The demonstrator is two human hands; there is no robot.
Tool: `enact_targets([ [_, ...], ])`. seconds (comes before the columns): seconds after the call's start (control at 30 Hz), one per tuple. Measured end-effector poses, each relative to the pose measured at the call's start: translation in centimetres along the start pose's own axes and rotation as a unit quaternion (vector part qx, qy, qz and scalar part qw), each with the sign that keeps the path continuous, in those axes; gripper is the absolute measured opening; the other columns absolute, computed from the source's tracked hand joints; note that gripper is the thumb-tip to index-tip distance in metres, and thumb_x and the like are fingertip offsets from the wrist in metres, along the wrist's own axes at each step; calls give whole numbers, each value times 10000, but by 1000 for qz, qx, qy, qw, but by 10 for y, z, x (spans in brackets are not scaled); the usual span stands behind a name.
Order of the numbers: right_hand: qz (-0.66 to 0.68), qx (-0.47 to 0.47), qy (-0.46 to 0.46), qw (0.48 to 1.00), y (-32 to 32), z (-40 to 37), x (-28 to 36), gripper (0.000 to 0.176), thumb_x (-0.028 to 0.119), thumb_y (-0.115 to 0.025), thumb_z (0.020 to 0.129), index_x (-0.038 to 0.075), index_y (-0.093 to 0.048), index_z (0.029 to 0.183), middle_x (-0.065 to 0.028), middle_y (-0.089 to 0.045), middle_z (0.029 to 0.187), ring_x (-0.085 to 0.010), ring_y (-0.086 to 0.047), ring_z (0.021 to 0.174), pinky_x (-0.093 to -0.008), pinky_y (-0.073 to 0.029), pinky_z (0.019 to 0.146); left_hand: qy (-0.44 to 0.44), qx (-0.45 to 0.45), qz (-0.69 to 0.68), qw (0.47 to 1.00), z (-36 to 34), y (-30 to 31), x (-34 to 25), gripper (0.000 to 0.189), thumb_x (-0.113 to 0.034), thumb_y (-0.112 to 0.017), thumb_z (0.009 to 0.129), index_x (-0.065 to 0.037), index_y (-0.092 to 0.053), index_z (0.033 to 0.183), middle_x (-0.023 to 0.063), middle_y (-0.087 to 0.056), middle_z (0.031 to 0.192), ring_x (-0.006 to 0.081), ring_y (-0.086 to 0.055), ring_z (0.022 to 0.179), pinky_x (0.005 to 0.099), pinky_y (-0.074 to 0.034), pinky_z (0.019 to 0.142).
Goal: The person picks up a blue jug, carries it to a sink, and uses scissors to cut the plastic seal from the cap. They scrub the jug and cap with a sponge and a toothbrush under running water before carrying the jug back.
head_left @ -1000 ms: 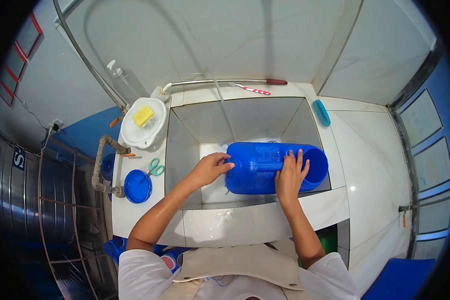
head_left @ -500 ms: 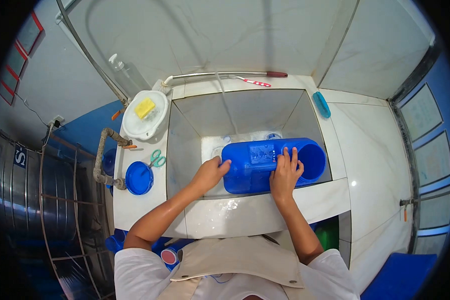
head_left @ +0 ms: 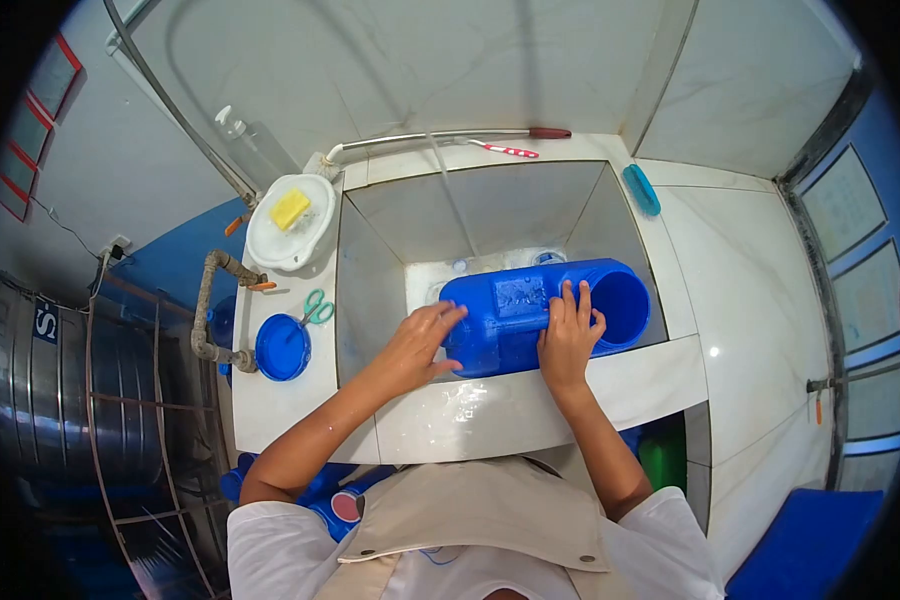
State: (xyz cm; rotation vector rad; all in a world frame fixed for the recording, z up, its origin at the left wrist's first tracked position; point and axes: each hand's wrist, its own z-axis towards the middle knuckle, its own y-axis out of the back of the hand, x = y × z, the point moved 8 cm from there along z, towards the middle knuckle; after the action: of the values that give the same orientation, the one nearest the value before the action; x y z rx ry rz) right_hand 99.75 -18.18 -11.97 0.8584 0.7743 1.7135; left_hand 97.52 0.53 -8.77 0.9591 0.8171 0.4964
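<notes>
A large blue plastic water jug (head_left: 490, 345) lies on its side across the front of the sink (head_left: 375, 290), its wide round mouth facing right. My right hand (head_left: 567, 340) grips it near the mouth, fingers over its upper side; what lies under the palm is hidden. At the jug's base end my left hand (head_left: 415, 350) is open, fingertips at the edge and thumb apart. Water (head_left: 452, 190) runs in a thin stream from the metal spout (head_left: 430, 136) into the sink behind the jug. Suds and small round blue-and-white items show on the sink floor.
On the left ledge are a white basin (head_left: 288, 250) with a yellow sponge (head_left: 290, 209), green-handled scissors (head_left: 318, 308) and a blue lid-like dish (head_left: 283, 347). A red-and-white toothbrush (head_left: 508, 151) lies behind the sink, a teal brush (head_left: 641, 190) at its right. Pipes (head_left: 210, 310) stand left.
My left hand has loosened from the jug's base end, its fingers now spread. The jug sits slightly higher in view. My right hand stays on it, fingers closer together.
</notes>
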Motion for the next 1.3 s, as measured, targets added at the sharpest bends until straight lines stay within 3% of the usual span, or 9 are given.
enact_targets([
  [0.17, 15, 1, 3, 1000, 1, -1, 0, 218, 9, -561, 737, 28, -539, 953, -199, -493, 1282, -336, -362, 1285, -512, -280, 912, 292, 96, -121, 944, -11, -8, 38, 302, -246, -492, 933, 27, -577, 1031, 172, -590, 1008, 316, -557, 979, 380, -407, 912],
  [0.23, 21, 4, 3, 1000, 1, -2, 0, 226, 10, -560, 736, 27, -533, 960, -204, -484, 1288, -340, -353, 1290, -515, -278, 915, 106, 28, -218, 970, 2, 2, 7, 411, -319, -411, 960, 32, -624, 966, 159, -630, 929, 313, -576, 952, 374, -412, 898],
  [0.43, 31, 14, 4, 999, -2, -2, -1, 248, 16, -558, 732, 26, -517, 976, -210, -453, 1315, -343, -321, 1306, -522, -265, 927, 278, 72, -231, 930, -12, -14, 49, 476, -324, -323, 984, 50, -616, 993, 172, -628, 1052, 285, -576, 1005, 376, -380, 958],
  [0.67, 25, 39, -5, 999, -1, -2, -1, 266, 26, -583, 718, 31, -517, 975, -204, -442, 1324, -342, -309, 1310, -527, -262, 936, 274, -95, -229, 929, -14, 10, 38, 498, -334, -282, 988, 39, -612, 995, 177, -635, 991, 306, -583, 982, 429, -315, 1043],
  [0.73, 25, 39, -5, 999, -2, 0, 0, 275, 28, -595, 710, 31, -518, 973, -201, -441, 1326, -342, -308, 1310, -528, -262, 939, 95, -13, -226, 969, -7, -4, 1, 439, -330, -345, 972, 18, -610, 929, 199, -585, 913, 360, -551, 936, 401, -357, 998],
  [0.9, 16, 60, -17, 998, -2, 0, -1, 303, 34, -625, 686, 36, -530, 974, -185, -445, 1326, -344, -307, 1308, -534, -267, 941, 196, -85, -291, 933, -12, 3, 27, 351, -257, -385, 966, 23, -598, 969, 174, -593, 987, 373, -563, 931, 398, -400, 960],
  [1.03, 7, 59, -14, 998, -5, 0, -7, 329, 50, -646, 661, 46, -551, 976, -167, -464, 1315, -334, -309, 1311, -535, -260, 956, -21, 39, -104, 994, -23, -37, -29, 177, -158, -547, 885, 3, -618, 908, 149, -626, 936, 333, -573, 983, 371, -468, 894],
  [1.2, -25, 125, -15, 992, -1, 4, -38, 397, 60, -646, 661, 47, -550, 1046, -157, -484, 1309, -311, -290, 1335, -574, -141, 1047, 175, -172, -118, 962, -59, 39, 34, 181, -114, -588, 835, 28, -602, 947, 178, -613, 967, 354, -561, 966, 412, -446, 886],
  [1.3, -40, 193, 11, 980, -6, 7, -69, 446, 12, -578, 667, 38, -534, 1110, -184, -472, 1316, -335, -287, 1334, -564, -81, 1085, 342, -148, 197, 907, -129, 70, 98, 344, -165, -647, 767, 57, -545, 1010, 269, -526, 1105, 395, -486, 1051, 448, -383, 924],
])
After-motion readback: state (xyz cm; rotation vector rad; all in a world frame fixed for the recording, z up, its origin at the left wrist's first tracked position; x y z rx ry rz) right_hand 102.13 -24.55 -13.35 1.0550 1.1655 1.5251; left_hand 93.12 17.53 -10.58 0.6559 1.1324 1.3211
